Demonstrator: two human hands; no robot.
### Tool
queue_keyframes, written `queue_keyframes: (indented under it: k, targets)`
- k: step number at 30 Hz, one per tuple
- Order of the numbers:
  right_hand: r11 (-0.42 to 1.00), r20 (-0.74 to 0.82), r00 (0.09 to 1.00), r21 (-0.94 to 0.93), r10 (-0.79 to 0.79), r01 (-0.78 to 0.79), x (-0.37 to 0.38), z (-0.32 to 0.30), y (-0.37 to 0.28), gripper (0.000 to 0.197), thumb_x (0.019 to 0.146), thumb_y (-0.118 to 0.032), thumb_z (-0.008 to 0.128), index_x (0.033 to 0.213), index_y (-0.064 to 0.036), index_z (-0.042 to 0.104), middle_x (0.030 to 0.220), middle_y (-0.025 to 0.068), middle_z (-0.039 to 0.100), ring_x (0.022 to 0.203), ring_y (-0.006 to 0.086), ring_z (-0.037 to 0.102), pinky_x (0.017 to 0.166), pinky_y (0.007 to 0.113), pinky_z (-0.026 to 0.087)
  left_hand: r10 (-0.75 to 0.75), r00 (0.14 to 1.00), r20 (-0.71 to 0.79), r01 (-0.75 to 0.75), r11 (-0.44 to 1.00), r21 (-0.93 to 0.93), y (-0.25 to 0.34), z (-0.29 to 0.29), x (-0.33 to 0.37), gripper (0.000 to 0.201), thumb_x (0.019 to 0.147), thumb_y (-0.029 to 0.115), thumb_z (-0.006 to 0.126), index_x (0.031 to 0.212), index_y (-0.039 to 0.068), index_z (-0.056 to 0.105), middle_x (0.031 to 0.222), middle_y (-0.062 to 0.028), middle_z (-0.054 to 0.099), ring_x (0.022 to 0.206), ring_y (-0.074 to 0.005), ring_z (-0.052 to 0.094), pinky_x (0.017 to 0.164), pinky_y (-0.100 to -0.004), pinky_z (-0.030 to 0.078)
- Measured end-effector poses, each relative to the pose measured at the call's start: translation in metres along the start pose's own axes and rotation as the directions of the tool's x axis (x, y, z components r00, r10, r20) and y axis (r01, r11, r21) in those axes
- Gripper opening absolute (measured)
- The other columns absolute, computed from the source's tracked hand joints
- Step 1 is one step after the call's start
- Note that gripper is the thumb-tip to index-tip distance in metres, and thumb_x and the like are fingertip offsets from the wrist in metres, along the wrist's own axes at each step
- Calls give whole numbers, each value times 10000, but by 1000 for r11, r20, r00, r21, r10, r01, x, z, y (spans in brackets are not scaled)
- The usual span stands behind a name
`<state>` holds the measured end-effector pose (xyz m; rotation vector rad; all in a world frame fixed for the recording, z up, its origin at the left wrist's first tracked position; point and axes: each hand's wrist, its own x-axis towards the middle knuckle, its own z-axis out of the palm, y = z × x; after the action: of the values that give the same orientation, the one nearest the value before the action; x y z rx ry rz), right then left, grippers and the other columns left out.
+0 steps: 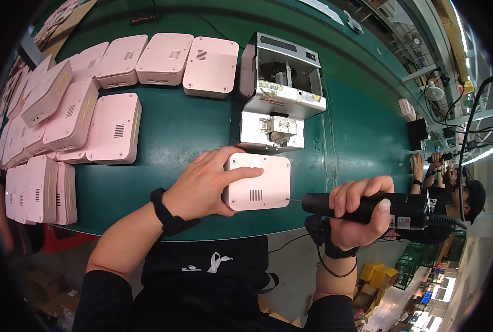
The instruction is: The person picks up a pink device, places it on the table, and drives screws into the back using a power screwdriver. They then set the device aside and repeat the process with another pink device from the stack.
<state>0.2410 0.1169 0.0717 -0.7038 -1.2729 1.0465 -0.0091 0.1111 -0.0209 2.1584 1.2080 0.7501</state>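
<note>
- Holding a pink case [257,181] flat on the worktop [191,127], my left hand [202,185] has its fingers spread across it.
- My right hand [357,213] has its fingers clenched round the black screwdriver [368,207], tip at the case's right edge.
- I judge this fastening under way; the many pink cases [113,128] lying to the left can't be told finished or waiting.

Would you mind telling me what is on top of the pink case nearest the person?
The left hand lies flat on the pink case, covering its left end. The vent slots and the rest of the top show bare. The black screwdriver tip meets its right edge.
</note>
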Motion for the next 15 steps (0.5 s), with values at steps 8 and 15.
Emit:
queue_keyframes:
  k: [8,15]
  targets:
    - [993,208,978,112,2,-26,29,0,-15,339,964,-391,534,977,-62,452,643,44,483,464,150,431,479,312,403,4,1000,-8,-4,1000,-14,1,-1,-2,833,562,176,895,1332,283,593,1344,-94,480,1216,-340,522,1038,-438,432]
    - [990,1,994,98,-105,104,76,56,2,268,1001,-338,482,1006,-70,476,653,38,488,499,150,448,524,314,408,-2,1000,7,3,999,-32,3,0,-7,785,615,215,878,1339,297,586,1375,-105,471,1211,-360,518,1032,-446,431]
